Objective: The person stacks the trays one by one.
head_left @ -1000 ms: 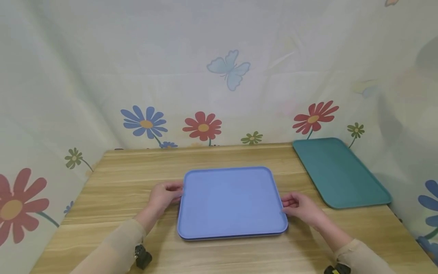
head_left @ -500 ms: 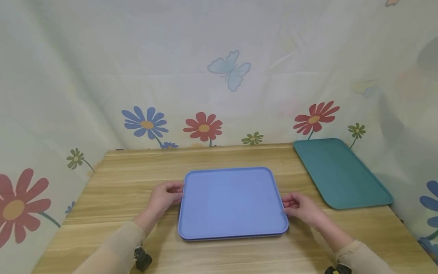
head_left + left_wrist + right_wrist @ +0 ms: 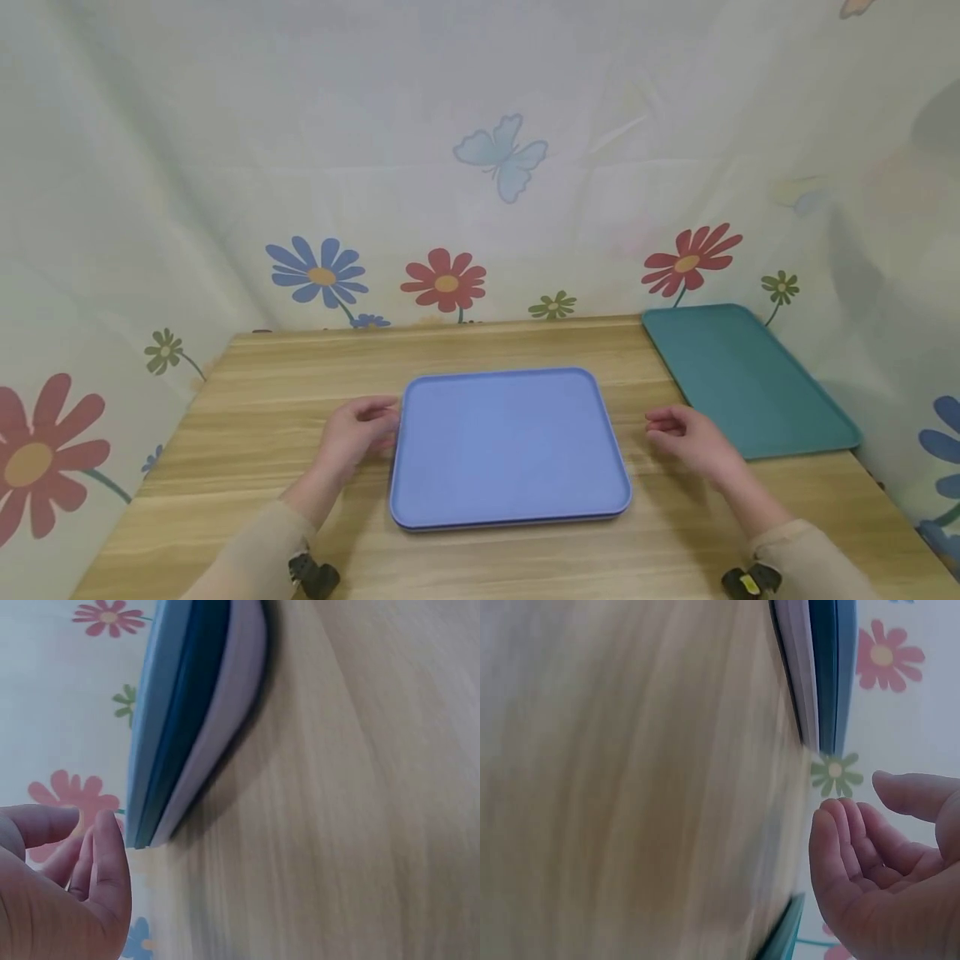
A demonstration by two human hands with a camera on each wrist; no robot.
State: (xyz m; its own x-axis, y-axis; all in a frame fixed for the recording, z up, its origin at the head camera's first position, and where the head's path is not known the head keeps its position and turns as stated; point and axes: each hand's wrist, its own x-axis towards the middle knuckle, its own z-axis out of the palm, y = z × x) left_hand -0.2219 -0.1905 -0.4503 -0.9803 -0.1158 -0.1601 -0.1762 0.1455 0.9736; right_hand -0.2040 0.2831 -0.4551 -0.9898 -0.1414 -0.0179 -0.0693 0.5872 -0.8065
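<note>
A stack of trays lies mid-table: a light blue tray (image 3: 510, 446) on top, a dark blue tray (image 3: 191, 712) under it and a pale pinkish tray (image 3: 225, 720) at the bottom. My left hand (image 3: 356, 433) is at the stack's left edge. In the left wrist view its thumb and bent fingers have a gap between them and hold nothing. My right hand (image 3: 693, 442) hovers to the right of the stack, apart from it. Its fingers are loosely curved and nothing is in them, as the right wrist view shows.
A teal tray (image 3: 750, 379) lies at the table's back right, just beyond my right hand. The wooden table (image 3: 315, 358) ends at the back against a white curtain (image 3: 337, 125) printed with flowers and a butterfly. Each wrist wears a small black camera.
My right hand has let go of the stack's right edge and moved off to the right. The left hand has eased slightly from the left edge. The trays have not moved.
</note>
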